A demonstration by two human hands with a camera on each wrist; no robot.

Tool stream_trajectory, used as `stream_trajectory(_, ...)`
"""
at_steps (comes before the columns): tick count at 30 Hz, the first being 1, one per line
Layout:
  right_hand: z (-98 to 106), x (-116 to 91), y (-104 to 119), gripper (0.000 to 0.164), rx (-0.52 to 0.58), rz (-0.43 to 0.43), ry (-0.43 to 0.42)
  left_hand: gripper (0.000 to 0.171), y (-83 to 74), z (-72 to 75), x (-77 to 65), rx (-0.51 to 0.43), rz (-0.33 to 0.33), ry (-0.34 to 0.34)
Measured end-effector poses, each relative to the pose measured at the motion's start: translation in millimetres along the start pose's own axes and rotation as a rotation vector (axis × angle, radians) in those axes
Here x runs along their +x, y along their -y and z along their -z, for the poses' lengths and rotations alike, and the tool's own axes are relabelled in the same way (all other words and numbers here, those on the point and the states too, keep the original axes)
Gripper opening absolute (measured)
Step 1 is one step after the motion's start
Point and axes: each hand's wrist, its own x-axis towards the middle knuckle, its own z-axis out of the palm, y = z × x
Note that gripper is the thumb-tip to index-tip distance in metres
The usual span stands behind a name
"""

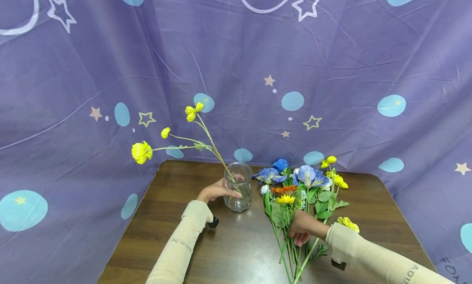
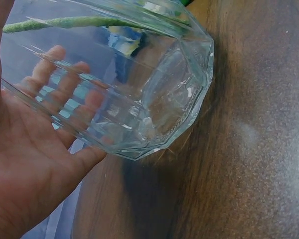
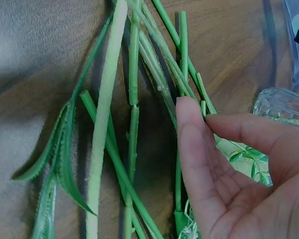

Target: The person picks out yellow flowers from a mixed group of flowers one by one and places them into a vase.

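My left hand (image 1: 220,190) holds a clear glass vase (image 1: 239,203) upright on the table, its fingers round the near left side. In the left wrist view, fingers show through the faceted glass (image 2: 164,114). One branching stalk (image 1: 211,141) with yellow blossoms (image 1: 141,153) stands in the vase, leaning left. On the right, my right hand (image 1: 304,227) is over a bunch of loose flowers. In the right wrist view, its thumb and forefinger pinch a thin green stem (image 3: 204,108) among several others; which blossom this stem bears is hidden.
The bunch on the brown wooden table (image 1: 147,235) has blue irises (image 1: 307,176), an orange flower (image 1: 284,190), a small sunflower (image 1: 285,199), and yellow blossoms (image 1: 337,180). Another yellow blossom (image 1: 348,224) lies beside the right wrist. A purple patterned cloth (image 1: 236,71) hangs behind the table.
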Motion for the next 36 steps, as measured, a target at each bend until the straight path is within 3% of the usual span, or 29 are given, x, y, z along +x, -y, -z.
stream_trajectory(15,-0.7,2.1,-8.3,0.013,0.156,-0.109,0.077,0.074,1.6,1.6,1.3,-0.009,-0.012,0.008)
stream_trajectory(25,-0.2,2.7,-11.5,0.008,0.189,-0.109,0.114,0.075,1.6,1.2,0.6,-0.008,0.012,0.001)
stream_trajectory(36,-0.6,5.9,-18.5,0.005,0.3,-0.104,0.139,0.075,1.9,0.8,1.0,0.0,0.002,-0.001)
